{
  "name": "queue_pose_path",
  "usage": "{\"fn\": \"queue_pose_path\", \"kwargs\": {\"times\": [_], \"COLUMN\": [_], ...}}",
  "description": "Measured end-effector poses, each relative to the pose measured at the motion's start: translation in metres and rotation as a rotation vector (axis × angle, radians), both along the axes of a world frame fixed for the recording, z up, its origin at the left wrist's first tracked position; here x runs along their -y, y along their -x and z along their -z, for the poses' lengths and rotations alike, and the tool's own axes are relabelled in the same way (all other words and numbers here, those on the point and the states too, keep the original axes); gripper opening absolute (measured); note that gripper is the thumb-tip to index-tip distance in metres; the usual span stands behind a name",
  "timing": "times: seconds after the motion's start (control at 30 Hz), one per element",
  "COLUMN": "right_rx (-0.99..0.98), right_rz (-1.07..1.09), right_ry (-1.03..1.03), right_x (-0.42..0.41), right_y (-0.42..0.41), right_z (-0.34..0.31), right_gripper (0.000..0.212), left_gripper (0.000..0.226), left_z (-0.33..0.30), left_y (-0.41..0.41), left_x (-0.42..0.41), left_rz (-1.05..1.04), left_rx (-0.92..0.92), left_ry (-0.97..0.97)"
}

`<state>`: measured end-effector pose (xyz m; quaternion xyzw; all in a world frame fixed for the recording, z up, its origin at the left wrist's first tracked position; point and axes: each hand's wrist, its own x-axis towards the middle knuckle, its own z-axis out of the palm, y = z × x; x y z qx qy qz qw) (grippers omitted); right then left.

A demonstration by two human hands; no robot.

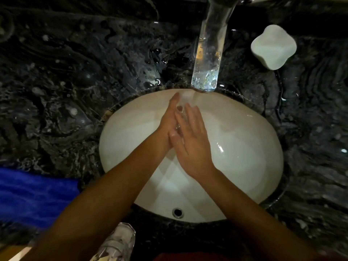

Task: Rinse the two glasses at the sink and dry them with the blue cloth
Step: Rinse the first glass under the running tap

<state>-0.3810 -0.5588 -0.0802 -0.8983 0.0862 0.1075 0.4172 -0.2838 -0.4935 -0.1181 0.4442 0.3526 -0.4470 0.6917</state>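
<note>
- Both hands over the white sink basin (244, 147), held together under the faucet spout (209, 59), approx centre of scene, toward the far rim.
- Left hand (169, 117): fingers straight, pointing away to the far side, palm facing right, pressed against sth small & clear between the 2 hands.
- Right hand (190, 140): fingers straight & laid flat over the left palm, back of hand up; thumb out to the left near the left wrist.
- Between the palms a bit of clear glinting stuff (180, 110) shows – could be a glass or just water, can't tell. Neither hand's fingers curl round anything; both look flat/relaxed.
- Water stream (186, 96) falls from the spout tip onto the fingertips.
- One glass (118, 242) stands on the dark marble counter (56, 81) at the near edge, near-left of the basin, partly behind the left forearm; clear, w/ pale reflections inside.
- 2nd glass: not clearly seen.
- Blue cloth (33, 196) lies on the counter at the left edge, left of the basin, well apart from the hands, just beside the left forearm.
- White rounded soap bar/dish (273, 47) on counter, far right, right of the faucet.
- Overflow hole (178, 212) in the basin's near wall.
- Counter wet around the faucet base.
</note>
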Motion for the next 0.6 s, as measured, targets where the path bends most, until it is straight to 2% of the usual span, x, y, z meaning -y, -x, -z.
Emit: {"fn": "queue_pose_path", "kwargs": {"times": [0.1,0.17,0.27,0.37,0.47,0.6], "right_rx": [0.014,-0.031,-0.183,-0.212,-0.206,-0.276], "right_rz": [0.031,0.072,0.323,0.484,0.576,0.452], "right_ry": [-0.046,-0.120,-0.462,-0.529,-0.507,-0.380], "right_x": [0.016,0.030,0.047,0.049,0.041,0.025], "right_y": [-0.019,-0.039,-0.059,-0.064,-0.052,-0.014], "right_z": [0.006,0.009,0.009,0.019,0.024,0.019], "right_gripper": [0.055,0.052,0.028,0.015,0.036,0.083], "left_gripper": [0.052,0.051,0.054,0.059,0.071,0.069], "left_z": [-0.001,-0.008,-0.015,-0.017,-0.017,-0.012], "left_y": [0.007,0.009,0.006,0.003,0.000,0.001], "left_x": [-0.003,-0.005,-0.002,0.004,0.009,0.011], "left_rz": [0.018,0.022,-0.011,-0.046,-0.027,0.008], "left_rx": [-0.011,-0.065,-0.081,-0.048,0.022,0.165], "left_ry": [0.111,0.145,0.172,0.149,0.058,-0.110]}}
